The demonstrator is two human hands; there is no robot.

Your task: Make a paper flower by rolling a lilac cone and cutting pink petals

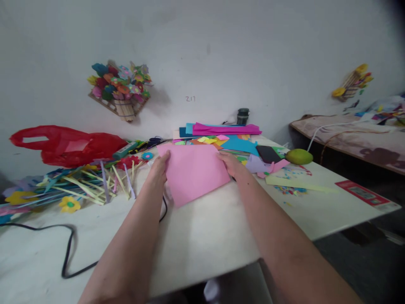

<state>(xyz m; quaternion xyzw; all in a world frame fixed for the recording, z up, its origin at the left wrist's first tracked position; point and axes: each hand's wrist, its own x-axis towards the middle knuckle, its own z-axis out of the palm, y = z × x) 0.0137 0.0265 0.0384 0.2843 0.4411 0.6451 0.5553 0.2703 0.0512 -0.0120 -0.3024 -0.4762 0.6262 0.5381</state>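
Note:
A pink paper sheet (193,171) lies flat on the white table (202,236). My left hand (158,169) holds its left edge, thumb on top and fingers closed on the paper. My right hand (232,164) grips the sheet's right edge the same way. Both forearms reach forward from the near table edge. Just behind the sheet sits a pile of coloured paper scraps and sheets (221,135) in magenta, blue, yellow and orange.
A red plastic bag (68,145) and several paper strips with paper flowers (85,183) lie at the left. A black cable (68,249) loops near me. A green mango-like fruit (299,156), a dark phone (268,153) and a red label (363,194) are on the right. A bed (348,139) stands beyond.

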